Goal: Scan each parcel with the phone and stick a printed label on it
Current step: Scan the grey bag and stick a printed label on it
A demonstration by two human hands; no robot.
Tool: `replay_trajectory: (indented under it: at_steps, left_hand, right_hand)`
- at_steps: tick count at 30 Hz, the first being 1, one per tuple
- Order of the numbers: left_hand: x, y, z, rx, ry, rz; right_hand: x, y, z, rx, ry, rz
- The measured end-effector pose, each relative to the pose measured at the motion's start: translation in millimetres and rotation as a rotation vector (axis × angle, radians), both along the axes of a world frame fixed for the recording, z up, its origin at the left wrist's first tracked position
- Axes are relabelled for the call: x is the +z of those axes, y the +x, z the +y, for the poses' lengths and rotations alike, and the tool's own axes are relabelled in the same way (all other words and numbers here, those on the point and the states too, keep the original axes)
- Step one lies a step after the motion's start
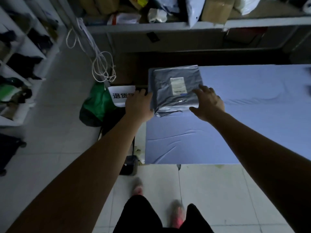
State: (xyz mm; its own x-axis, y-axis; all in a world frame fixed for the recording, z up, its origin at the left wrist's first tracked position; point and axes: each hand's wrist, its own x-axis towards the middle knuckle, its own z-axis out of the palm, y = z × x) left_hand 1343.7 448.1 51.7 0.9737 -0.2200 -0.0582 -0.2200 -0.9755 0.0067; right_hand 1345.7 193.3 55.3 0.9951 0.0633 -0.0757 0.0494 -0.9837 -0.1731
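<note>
A stack of grey plastic parcels [168,91] lies on the far left corner of the blue-covered table [235,123]. The top parcel carries a white printed label [178,86] with a small blue mark below it. My left hand [139,105] presses against the stack's left edge, fingers along its side. My right hand [207,102] rests with spread fingers on the stack's right near corner. Neither hand is closed around anything. No phone is in view.
A green bag [99,101] and a white sign with Chinese characters [121,95] sit on the floor left of the table. White cables [102,68] hang by a shelf post. Shelves with boxes and bags [168,12] run along the back; dark items fill racks at left [20,64].
</note>
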Motion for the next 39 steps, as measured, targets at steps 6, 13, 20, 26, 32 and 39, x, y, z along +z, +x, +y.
replay_trajectory:
  at_steps: [6, 13, 20, 26, 32, 39]
  left_hand:
    - [-21.2, 23.5, -38.0, 0.093, -0.085, 0.104]
    - [-105.0, 99.8, -41.6, 0.320, -0.387, 0.322]
    - [-156.0, 140.4, -48.3, 0.632, -0.920, 0.415]
    - [-164.4, 130.6, -61.5, 0.674, -0.974, 0.360]
    - [-141.1, 95.6, -130.3, 0.654, -1.060, 0.271]
    - [-106.8, 40.2, -284.7, 0.571, -1.125, 0.264]
  right_hand:
    - [-15.3, 39.6, -39.5, 0.023, 0.060, 0.064]
    - [-90.0, 117.0, -55.8, -0.064, 0.182, 0.226]
    - [-134.0, 168.4, -66.0, -0.110, 0.275, 0.338]
    - [-130.6, 162.3, -84.6, -0.158, 0.353, 0.332]
    - [-104.0, 123.8, -156.9, -0.183, 0.405, 0.246]
    - [-72.6, 40.7, -315.5, -0.266, 0.454, 0.190]
